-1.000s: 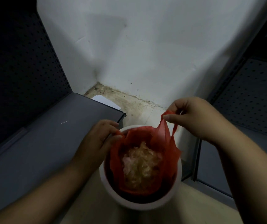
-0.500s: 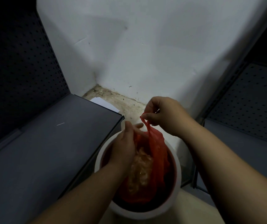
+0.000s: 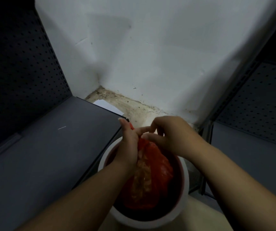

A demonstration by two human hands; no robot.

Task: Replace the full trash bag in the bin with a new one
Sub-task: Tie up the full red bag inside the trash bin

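A round white bin (image 3: 184, 194) stands on the floor between two shelf units. Inside it sits a red plastic trash bag (image 3: 157, 170) with pale rubbish showing through. The bag's top is gathered into a bunch above the bin's far rim. My left hand (image 3: 129, 144) grips that bunch from the left, fingers pointing away from me. My right hand (image 3: 169, 135) meets it from the right, fingers pinched on the bag's top edge. The bag's handles are hidden between my hands.
A dark grey shelf (image 3: 50, 155) with a perforated back panel lies left, its corner close to the bin. Another grey shelf unit (image 3: 254, 147) stands right. A white wall (image 3: 142, 55) is ahead. A white sheet of paper (image 3: 107, 105) lies on the dirty floor corner.
Both hands have come together over the bin, drawing the bag's open mouth shut into a bunch. The right hand moved left and the left hand moved right.
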